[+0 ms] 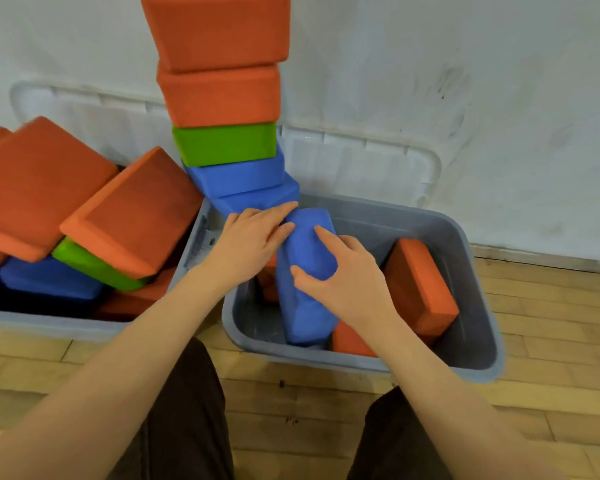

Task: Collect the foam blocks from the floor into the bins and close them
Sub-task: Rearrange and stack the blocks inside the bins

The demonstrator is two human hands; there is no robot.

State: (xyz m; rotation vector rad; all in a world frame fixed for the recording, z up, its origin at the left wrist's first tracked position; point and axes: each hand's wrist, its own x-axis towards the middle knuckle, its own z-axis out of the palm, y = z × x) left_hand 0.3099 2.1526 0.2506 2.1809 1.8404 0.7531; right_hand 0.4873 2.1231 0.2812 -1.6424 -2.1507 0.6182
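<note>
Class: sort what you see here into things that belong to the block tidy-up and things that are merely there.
Job: right hand and left hand on blue foam block; tall block stack; right bin; left bin; bin lids.

Merely there: wall; wooden floor.

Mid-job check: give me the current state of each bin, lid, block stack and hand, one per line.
Left grey plastic bin: open, heaped above its rim.
Right grey plastic bin: open, partly filled.
Translucent lids: off, leaning on the wall.
Tall stack of foam blocks: leaning, between the bins.
Blue foam block: on end in the right bin.
Left hand: flat against the stack's base.
Right hand: grip on the blue block.
</note>
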